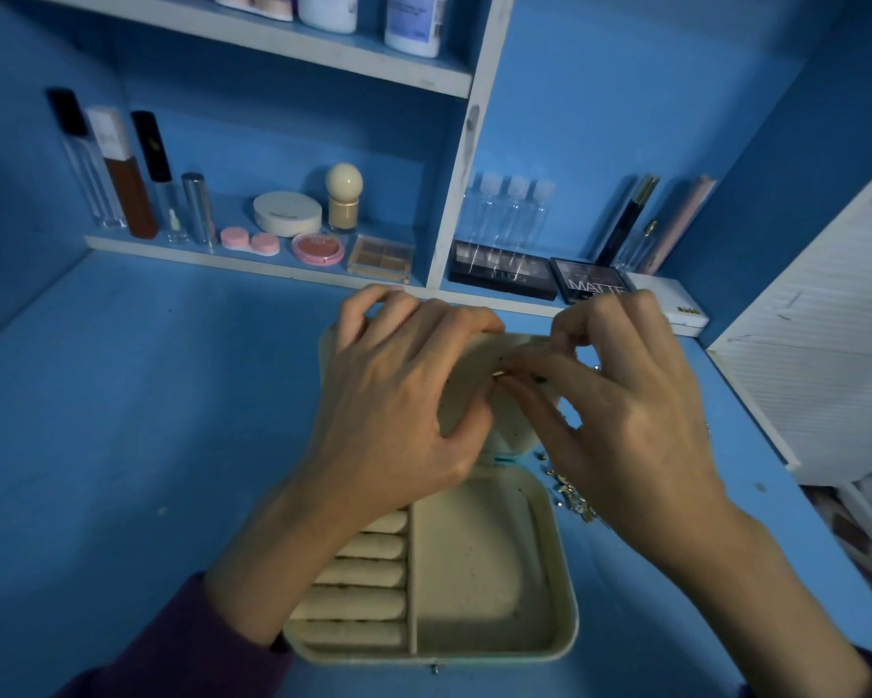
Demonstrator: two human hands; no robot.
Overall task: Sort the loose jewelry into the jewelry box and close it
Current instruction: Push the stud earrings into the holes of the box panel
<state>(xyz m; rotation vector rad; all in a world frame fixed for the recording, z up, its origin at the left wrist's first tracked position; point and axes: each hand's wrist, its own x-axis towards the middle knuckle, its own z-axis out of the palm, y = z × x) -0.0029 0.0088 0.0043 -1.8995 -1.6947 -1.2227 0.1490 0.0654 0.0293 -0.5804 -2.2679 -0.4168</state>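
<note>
A cream jewelry box (555, 556) lies open on the blue desk, with padded ring rolls (368, 576) on its left and a bare compartment on its right. Its lid (514, 420) stands up at the back. My left hand (398, 410) grips the lid panel from the left, fingers curled over its top edge. My right hand (620, 410) pinches a small gold piece of jewelry (499, 375) against the lid's inner face. Loose gold jewelry (572, 496) lies on the desk just right of the box, partly hidden by my right hand.
A shelf ledge behind the box carries cosmetics: tall bottles (121, 178), a round compact (287, 213), a pink blush (318, 248), eyeshadow palettes (502, 269) and a white case (676, 304). A white slatted panel (822, 340) borders the desk on the right.
</note>
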